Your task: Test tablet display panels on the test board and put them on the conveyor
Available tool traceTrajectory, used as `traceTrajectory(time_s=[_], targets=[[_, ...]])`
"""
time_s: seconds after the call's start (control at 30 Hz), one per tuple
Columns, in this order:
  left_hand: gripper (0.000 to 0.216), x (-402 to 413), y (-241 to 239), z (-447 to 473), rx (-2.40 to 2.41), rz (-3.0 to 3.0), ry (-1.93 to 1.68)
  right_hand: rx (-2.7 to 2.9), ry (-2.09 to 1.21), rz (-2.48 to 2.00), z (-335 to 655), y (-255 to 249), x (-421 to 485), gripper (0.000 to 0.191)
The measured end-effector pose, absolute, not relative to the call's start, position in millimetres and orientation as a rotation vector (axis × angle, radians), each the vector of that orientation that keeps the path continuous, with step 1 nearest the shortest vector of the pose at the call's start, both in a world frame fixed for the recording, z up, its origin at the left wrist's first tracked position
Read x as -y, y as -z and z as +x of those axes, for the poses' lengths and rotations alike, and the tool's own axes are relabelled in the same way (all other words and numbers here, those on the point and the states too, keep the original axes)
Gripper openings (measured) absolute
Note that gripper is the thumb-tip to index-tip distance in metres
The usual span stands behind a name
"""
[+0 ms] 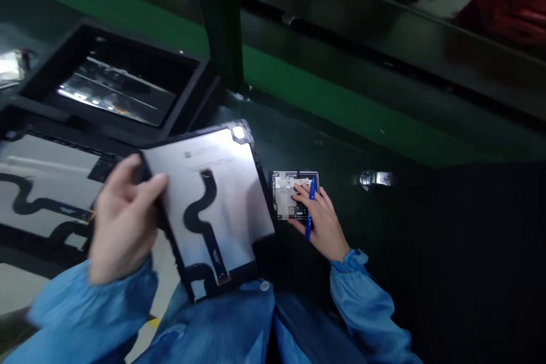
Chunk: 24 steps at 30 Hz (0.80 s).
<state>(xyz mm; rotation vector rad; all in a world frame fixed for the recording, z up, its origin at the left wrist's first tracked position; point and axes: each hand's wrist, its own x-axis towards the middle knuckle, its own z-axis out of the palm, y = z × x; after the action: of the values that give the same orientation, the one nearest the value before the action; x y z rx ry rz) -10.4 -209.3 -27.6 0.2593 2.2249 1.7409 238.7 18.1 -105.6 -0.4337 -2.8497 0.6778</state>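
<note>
My left hand [123,216] grips the left edge of a flat display panel [239,199], thumb on top. The panel has a silvery back, a black rim and a curved black flex cable [207,227]; it is tilted above my lap. On the dark table, my right hand [326,230] has a blue pen [309,230] tucked between its fingers. Those fingertips also rest on a small rectangular circuit-board-like piece [282,205] with pale tape strips across it. Whether they grip this piece or only press on it, I cannot tell.
At left, a black tray [183,105] has a glossy dark panel in it. Nearer me lies another silver-backed panel [55,165]. A shiny metal piece [376,179] sits right of my hand. A dark post [217,23] and a rail [341,17] stand behind, with red items [507,5] beyond.
</note>
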Motion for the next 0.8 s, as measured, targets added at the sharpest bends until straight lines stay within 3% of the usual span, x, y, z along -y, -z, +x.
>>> traceTrajectory(time_s=[0.1, 0.27, 0.47, 0.57, 0.7, 0.8], targets=[[0.051, 177.8, 61.1, -11.7, -2.011, 0.133, -1.858, 2.851, -0.694, -0.474, 259.8, 104.8, -22.7, 0.041], [0.048, 142.9, 103.9, -43.3, -2.068, 0.289, -1.848, 2.84, -0.679, -0.495, 274.1, 106.6, -28.4, 0.041], [0.049, 152.2, 96.7, -36.8, -2.736, 0.985, -1.3, 2.468, -0.661, -0.567, 267.1, 77.2, -19.4, 0.025], [0.038, 158.9, 95.0, -24.8, -2.669, 1.297, -1.11, 2.08, -0.963, -0.649, 235.1, 48.3, -0.1, 0.049], [0.036, 163.4, 109.5, -22.1, -2.471, 1.422, -1.062, 2.079, -1.724, -0.578, 172.5, 39.1, 32.3, 0.033], [0.041, 165.9, 120.1, -27.7, -2.348, 1.533, -1.007, 2.208, -1.941, -0.608, 140.2, 59.7, 49.1, 0.018]])
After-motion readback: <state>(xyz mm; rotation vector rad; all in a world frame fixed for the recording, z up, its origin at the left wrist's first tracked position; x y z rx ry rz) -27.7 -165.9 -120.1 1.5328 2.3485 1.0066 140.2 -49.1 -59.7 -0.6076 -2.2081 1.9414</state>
